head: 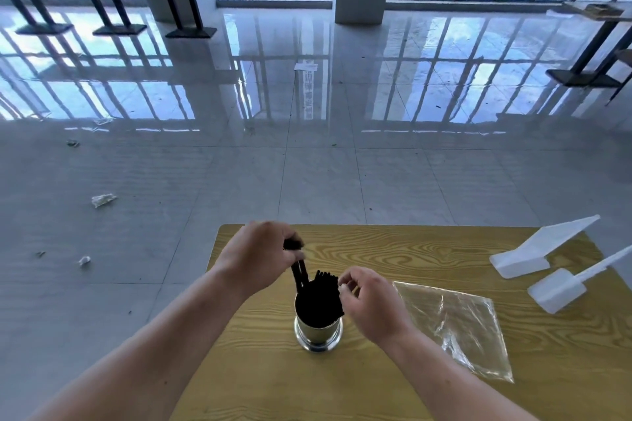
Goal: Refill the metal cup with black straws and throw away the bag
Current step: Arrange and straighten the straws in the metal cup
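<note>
Two bare hands are seen over a wooden table (393, 383) that fills the lower right of the view, with a glossy tiled floor (239, 164) spread beyond it. On the table, to the right of the cup, a clear plastic bag (458, 325) is laid flat and crumpled, empty as far as can be told. Farther right, near the table edge, two white plastic stands (533, 249) are placed close together.

Near the middle of the table a metal cup (318, 335) is stood upright, and it is packed with black straws (319, 301) whose tips rise above the rim. The left hand (260, 256) is held above and just left of the cup, with fingers closed around a small bunch of straws (298, 275); the lower ends of that bunch are pointed down into the cup's mouth. The right hand (367, 301) is held just beside the straws on the cup's right side, its fingertips pinched near their upper ends; whether a straw is actually gripped there cannot be told.

Scattered on the floor to the left, a few scraps of crumpled paper (103, 200) are seen.
</note>
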`<state>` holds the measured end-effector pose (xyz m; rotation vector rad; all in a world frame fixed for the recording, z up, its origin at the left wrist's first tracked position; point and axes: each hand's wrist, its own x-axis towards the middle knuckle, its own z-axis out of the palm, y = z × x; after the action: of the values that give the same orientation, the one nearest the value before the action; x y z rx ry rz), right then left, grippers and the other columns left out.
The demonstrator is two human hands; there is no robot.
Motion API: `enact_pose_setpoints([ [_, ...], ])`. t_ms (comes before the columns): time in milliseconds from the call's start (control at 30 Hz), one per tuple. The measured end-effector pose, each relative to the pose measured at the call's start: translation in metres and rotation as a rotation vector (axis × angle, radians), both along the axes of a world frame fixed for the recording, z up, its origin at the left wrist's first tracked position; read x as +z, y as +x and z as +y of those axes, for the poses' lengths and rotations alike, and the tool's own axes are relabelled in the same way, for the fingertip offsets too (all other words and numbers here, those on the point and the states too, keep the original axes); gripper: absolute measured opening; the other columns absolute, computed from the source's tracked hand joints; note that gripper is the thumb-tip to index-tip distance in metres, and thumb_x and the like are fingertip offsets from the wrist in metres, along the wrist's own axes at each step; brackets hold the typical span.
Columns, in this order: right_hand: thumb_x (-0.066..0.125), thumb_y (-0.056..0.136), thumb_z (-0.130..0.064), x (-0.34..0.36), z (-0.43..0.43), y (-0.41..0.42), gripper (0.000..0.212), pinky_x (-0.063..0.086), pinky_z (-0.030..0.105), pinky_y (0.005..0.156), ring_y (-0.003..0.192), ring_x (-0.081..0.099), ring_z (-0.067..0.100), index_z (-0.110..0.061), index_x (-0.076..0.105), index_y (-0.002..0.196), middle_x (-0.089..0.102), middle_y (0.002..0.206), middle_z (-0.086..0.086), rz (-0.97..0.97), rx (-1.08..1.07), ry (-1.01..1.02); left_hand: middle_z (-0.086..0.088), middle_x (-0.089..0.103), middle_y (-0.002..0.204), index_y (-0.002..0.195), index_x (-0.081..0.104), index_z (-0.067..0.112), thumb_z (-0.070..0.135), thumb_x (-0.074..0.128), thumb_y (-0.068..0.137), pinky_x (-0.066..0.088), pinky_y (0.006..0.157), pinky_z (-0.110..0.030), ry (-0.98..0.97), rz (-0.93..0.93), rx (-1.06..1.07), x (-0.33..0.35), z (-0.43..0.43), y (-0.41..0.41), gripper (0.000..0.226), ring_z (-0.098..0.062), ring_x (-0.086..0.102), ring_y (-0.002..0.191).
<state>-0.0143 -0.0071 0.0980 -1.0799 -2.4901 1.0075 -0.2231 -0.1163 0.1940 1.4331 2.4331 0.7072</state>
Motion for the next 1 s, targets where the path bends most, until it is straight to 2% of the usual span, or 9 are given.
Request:
enact_pose_setpoints([
  [133,0.064,0.093,-0.027,0.002,0.002,0.005,0.007,0.044,0.016,0.058,0.073,0.062,0.000,-0.031,0.068,0.089,0.067,0.077,-0.016,0.037,-0.042,-0.017,0.019,0.073,0.071,0.085,0.079,0.034,0.035,0.088,0.077,0.048,0.066,-0.022,0.155,-0.079,0.108,0.021,-0.006,-0.015,0.012,0.002,0.067,0.070],
  [233,0.063,0.092,-0.028,0.006,-0.001,0.001,0.010,0.042,0.016,0.053,0.063,0.060,0.001,-0.031,0.069,0.085,0.068,0.067,-0.014,0.057,-0.077,-0.111,0.015,0.076,0.069,0.085,0.081,0.031,0.033,0.089,0.077,0.055,0.069,-0.026,0.339,-0.252,0.242,0.022,-0.007,-0.020,0.011,-0.006,0.073,0.069],
  [333,0.061,0.088,-0.035,0.015,-0.005,-0.008,0.016,0.051,0.027,0.058,0.056,0.058,0.001,-0.027,0.075,0.091,0.071,0.067,-0.008,0.126,-0.055,-0.423,0.002,0.080,0.073,0.086,0.082,0.031,0.029,0.087,0.081,0.060,0.076,-0.034,0.490,-0.569,0.369,0.009,-0.008,-0.016,0.007,-0.021,0.077,0.072],
  [433,0.067,0.087,-0.049,0.028,-0.005,-0.021,0.042,0.047,0.027,0.052,0.057,0.059,0.010,-0.021,0.068,0.118,0.074,0.080,0.001,0.189,0.003,-0.778,-0.008,0.079,0.083,0.084,0.084,0.023,0.022,0.087,0.077,0.063,0.071,-0.029,0.557,-1.012,0.455,-0.009,-0.008,-0.003,0.007,-0.016,0.074,0.070],
  [500,0.073,0.086,-0.056,0.038,-0.001,-0.027,0.056,0.046,0.028,0.051,0.059,0.059,0.015,-0.008,0.065,0.115,0.073,0.082,0.005,0.320,-0.079,-1.042,-0.010,0.077,0.084,0.083,0.084,0.013,0.022,0.087,0.068,0.061,0.068,-0.024,0.564,-1.224,0.498,-0.023,-0.008,0.005,0.018,-0.014,0.073,0.070],
  [633,0.076,0.085,-0.054,0.053,0.015,-0.031,0.047,0.056,0.034,0.062,0.068,0.066,0.021,-0.015,0.076,0.111,0.074,0.091,0.010,0.608,-0.262,-1.297,-0.009,0.078,0.081,0.085,0.081,0.006,0.013,0.086,0.065,0.061,0.063,-0.024,0.545,-1.485,0.610,-0.048,-0.008,0.016,0.022,-0.015,0.074,0.068],
  [733,0.069,0.098,-0.044,0.057,0.025,-0.031,0.035,0.061,0.035,0.065,0.068,0.070,0.022,-0.011,0.080,0.104,0.077,0.088,0.010,0.630,-0.300,-1.200,-0.010,0.077,0.080,0.098,0.076,0.002,0.006,0.081,0.079,0.062,0.063,-0.024,0.472,-1.568,0.639,-0.064,-0.008,0.022,0.020,-0.016,0.075,0.068],
  [833,0.058,0.109,-0.030,0.057,0.031,-0.030,0.035,0.065,0.038,0.066,0.068,0.074,0.025,-0.003,0.077,0.099,0.079,0.083,0.013,0.520,-0.291,-0.894,-0.010,0.076,0.081,0.108,0.072,-0.001,0.005,0.076,0.090,0.063,0.065,-0.026,0.299,-1.520,0.584,-0.078,-0.008,0.027,0.020,-0.016,0.074,0.069],
  [1000,0.059,0.107,-0.027,0.052,0.032,-0.026,0.034,0.066,0.047,0.061,0.060,0.075,0.029,-0.011,0.075,0.082,0.075,0.072,0.015,0.371,-0.147,-0.396,-0.005,0.077,0.101,0.109,0.068,0.020,0.023,0.083,0.086,0.061,0.064,-0.032,0.014,-0.940,0.505,-0.098,-0.009,0.023,0.028,-0.018,0.072,0.080],
])
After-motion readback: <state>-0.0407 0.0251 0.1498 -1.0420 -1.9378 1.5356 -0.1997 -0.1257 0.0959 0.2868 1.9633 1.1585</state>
